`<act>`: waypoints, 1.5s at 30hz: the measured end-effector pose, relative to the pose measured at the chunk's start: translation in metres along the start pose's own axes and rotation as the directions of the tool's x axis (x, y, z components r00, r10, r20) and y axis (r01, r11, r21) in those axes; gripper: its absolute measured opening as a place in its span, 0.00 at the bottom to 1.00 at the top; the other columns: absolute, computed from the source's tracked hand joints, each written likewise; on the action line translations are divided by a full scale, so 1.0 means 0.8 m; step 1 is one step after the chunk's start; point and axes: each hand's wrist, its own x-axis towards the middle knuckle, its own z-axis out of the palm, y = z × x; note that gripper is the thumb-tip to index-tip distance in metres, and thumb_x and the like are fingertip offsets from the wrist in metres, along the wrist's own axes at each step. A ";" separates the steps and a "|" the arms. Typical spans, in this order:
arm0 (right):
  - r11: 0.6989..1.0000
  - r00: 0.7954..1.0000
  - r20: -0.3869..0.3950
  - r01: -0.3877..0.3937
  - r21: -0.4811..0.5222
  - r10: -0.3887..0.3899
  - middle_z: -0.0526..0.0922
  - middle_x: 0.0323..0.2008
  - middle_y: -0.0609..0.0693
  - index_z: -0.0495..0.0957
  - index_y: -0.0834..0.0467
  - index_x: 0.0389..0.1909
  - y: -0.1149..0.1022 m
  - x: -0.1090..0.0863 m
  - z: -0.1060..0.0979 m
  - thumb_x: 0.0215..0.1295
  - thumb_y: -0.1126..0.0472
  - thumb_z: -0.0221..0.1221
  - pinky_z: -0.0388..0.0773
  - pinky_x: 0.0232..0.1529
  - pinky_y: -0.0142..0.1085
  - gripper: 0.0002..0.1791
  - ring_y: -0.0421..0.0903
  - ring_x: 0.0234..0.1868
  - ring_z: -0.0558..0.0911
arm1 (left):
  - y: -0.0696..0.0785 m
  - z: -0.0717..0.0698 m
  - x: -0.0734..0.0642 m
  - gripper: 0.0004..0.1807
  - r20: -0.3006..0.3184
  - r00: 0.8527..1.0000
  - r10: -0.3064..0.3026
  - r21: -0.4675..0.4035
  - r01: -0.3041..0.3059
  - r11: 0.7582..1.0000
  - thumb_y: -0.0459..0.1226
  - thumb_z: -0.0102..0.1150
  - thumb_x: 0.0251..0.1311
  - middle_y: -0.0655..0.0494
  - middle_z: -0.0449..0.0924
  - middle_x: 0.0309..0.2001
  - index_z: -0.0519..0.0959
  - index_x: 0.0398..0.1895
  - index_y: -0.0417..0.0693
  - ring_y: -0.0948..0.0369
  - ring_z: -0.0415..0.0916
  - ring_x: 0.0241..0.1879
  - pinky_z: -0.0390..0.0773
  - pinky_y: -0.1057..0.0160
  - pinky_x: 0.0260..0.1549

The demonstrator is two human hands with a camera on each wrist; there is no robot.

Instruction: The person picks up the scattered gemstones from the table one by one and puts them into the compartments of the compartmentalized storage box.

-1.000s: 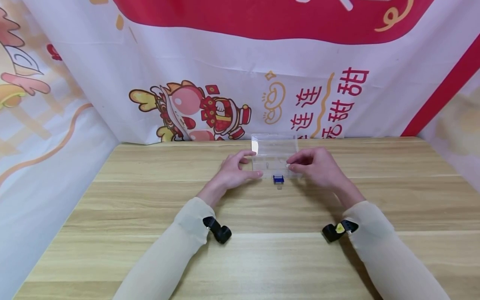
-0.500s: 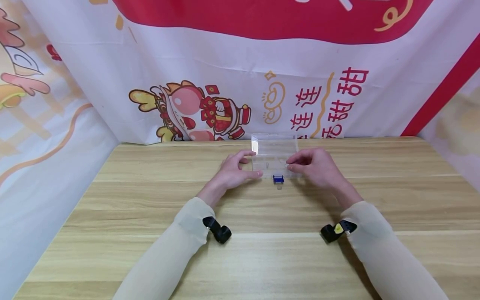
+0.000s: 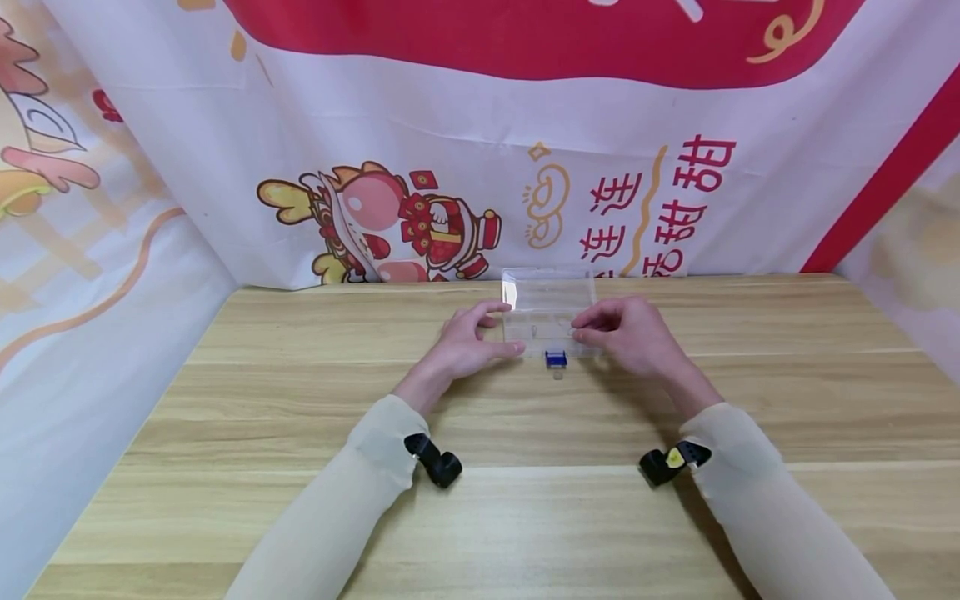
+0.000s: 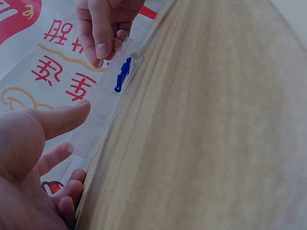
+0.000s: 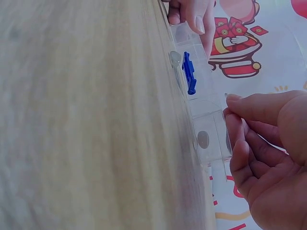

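Observation:
A clear plastic compartment box (image 3: 551,323) with a blue latch (image 3: 557,359) stands near the table's back edge, its lid (image 3: 551,290) raised. My left hand (image 3: 465,342) holds the box's left end, thumb at the front and index finger near the hinge side. At the right end, my right hand (image 3: 633,337) pinches a small, pale round piece (image 4: 100,63) between thumb and index finger, just above the box. Its exact kind is too small to tell. Through the box wall, a grey round piece (image 5: 203,139) shows in the right wrist view.
A small clear piece (image 3: 558,375) is in front of the latch on the wooden table (image 3: 525,517). Close behind the box hangs a white and red printed cloth (image 3: 420,108). Both wrists carry black cameras (image 3: 442,469).
My right forearm has shifted slightly left, and the pinched piece has turned a little between the fingertips. The left hand and the box have hardly moved.

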 end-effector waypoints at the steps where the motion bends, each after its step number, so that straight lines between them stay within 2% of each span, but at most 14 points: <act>1: 1.000 1.000 0.001 -0.001 0.000 0.001 0.88 0.47 0.53 0.88 0.54 0.50 0.000 0.000 0.000 0.72 0.59 0.68 0.79 0.45 0.38 0.10 0.50 0.46 0.81 | 0.000 0.000 0.000 0.36 0.000 1.000 0.001 0.000 -0.001 1.000 0.50 0.76 0.62 0.54 0.67 0.71 0.73 0.73 0.70 0.51 0.63 0.71 0.68 0.43 0.72; 9: 1.000 1.000 0.004 -0.017 -0.002 0.017 0.88 0.47 0.53 0.88 0.54 0.50 0.001 -0.001 0.000 0.72 0.59 0.68 0.79 0.45 0.38 0.10 0.50 0.46 0.81 | -0.001 0.001 0.000 0.36 0.003 1.000 0.000 -0.002 0.000 1.000 0.49 0.76 0.62 0.53 0.66 0.71 0.72 0.73 0.71 0.51 0.64 0.71 0.68 0.43 0.72; 45: 0.999 1.000 -0.004 0.023 -0.038 -0.023 0.89 0.45 0.53 0.89 0.54 0.49 0.001 0.002 0.002 0.71 0.58 0.68 0.79 0.43 0.36 0.10 0.49 0.44 0.81 | -0.001 -0.001 0.000 0.36 0.005 1.000 0.001 -0.008 -0.001 1.000 0.49 0.76 0.62 0.54 0.66 0.71 0.72 0.73 0.71 0.50 0.63 0.71 0.68 0.43 0.72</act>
